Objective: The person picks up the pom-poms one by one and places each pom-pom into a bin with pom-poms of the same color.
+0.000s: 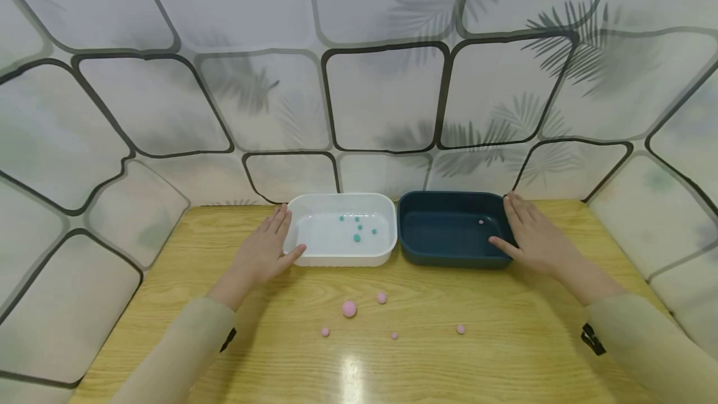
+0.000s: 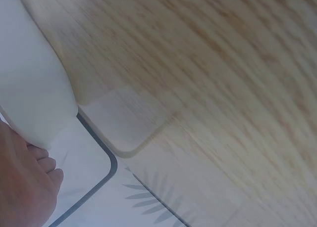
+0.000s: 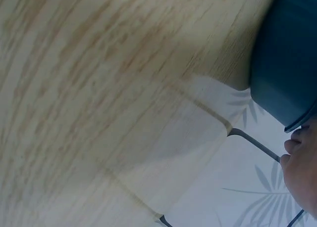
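Observation:
A white tray [image 1: 314,260] and a dark blue tray [image 1: 449,262] stand side by side against the back wall. My left hand [image 1: 268,247] rests along the left end of the white tray, fingers straight, thumb reaching over its front corner. Likewise my right hand [image 1: 533,235] lies against the right end of the blue tray, its thumb across the rim. Inside the white tray are several small teal balls [image 1: 356,238]. One tiny pink ball [image 1: 480,222] sits in the blue tray. In the wrist views, fingertips [image 2: 57,176] show right at the rims.
Several pink balls of differing size lie on the wooden table [image 1: 269,354] in front of the trays, the largest ball [image 1: 349,308] left of centre and another ball [image 1: 460,329] farther right. A patterned wall covering [image 1: 387,98] encloses the back and sides.

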{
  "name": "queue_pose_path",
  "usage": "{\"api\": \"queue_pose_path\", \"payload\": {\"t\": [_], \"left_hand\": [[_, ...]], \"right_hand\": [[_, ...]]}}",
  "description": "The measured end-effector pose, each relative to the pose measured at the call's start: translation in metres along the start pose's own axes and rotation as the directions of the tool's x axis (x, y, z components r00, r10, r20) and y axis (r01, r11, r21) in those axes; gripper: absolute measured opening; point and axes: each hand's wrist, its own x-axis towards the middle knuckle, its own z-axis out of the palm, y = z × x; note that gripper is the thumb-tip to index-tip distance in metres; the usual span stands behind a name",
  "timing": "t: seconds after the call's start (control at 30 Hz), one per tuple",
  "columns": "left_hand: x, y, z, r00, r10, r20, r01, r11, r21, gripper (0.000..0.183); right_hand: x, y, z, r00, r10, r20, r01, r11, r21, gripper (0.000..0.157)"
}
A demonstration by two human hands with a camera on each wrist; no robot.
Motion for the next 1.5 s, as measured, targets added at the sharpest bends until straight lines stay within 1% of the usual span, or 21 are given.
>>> {"api": "queue_pose_path", "payload": {"t": [0.13,0.2,0.33,0.43,0.53,0.77,0.9,1.07,1.3,1.4,1.5], "left_hand": [[0.001,0.001,-0.001,1.000,-0.003,0.005,0.003,1.000,-0.006,0.088],[0.002,0.001,-0.001,1.000,-0.001,0.000,0.001,1.000,-0.011,0.089],[0.002,0.001,-0.002,1.000,-0.002,-0.002,0.002,0.999,-0.038,0.092],[0.001,0.004,-0.004,1.000,-0.003,-0.003,0.003,0.998,-0.069,0.092],[-0.002,0.007,-0.006,1.000,0.002,-0.019,-0.004,0.995,-0.103,0.091],[-0.010,0.017,-0.013,0.999,0.002,-0.054,-0.011,0.987,-0.159,0.088],[-0.018,0.027,-0.017,0.996,0.026,-0.085,-0.042,0.981,-0.191,0.088],[-0.029,0.041,-0.018,0.987,0.074,-0.142,-0.104,0.971,-0.214,0.087],[-0.047,0.059,-0.014,0.977,0.101,-0.188,-0.152,0.948,-0.279,0.085],[-0.056,0.065,-0.010,0.963,0.114,-0.246,-0.190,0.931,-0.312,0.083],[-0.063,0.071,-0.005,0.936,0.124,-0.331,-0.242,0.907,-0.343,0.080]], "right_hand": [[0.001,0.003,0.001,0.998,0.009,0.059,-0.014,0.997,0.080,0.104],[0.001,0.003,0.001,0.997,0.013,0.077,-0.021,0.993,0.116,0.105],[0.000,0.003,0.001,0.997,0.006,0.071,-0.017,0.988,0.152,0.103],[-0.002,0.004,0.003,0.999,-0.011,0.043,0.004,0.988,0.154,0.100],[-0.002,0.005,0.004,0.999,-0.021,0.034,0.015,0.988,0.152,0.098],[-0.001,0.003,0.003,0.999,-0.023,0.046,0.017,0.992,0.126,0.096],[0.000,0.001,-0.001,0.998,-0.026,0.053,0.019,0.992,0.122,0.097],[0.000,0.002,-0.001,0.998,-0.024,0.058,0.018,0.994,0.108,0.097],[0.001,0.004,0.005,0.998,-0.032,0.052,0.027,0.995,0.093,0.097],[0.001,0.003,0.005,0.998,-0.033,0.050,0.028,0.995,0.097,0.096],[0.001,0.002,0.004,0.998,-0.034,0.050,0.029,0.995,0.092,0.096]]}}
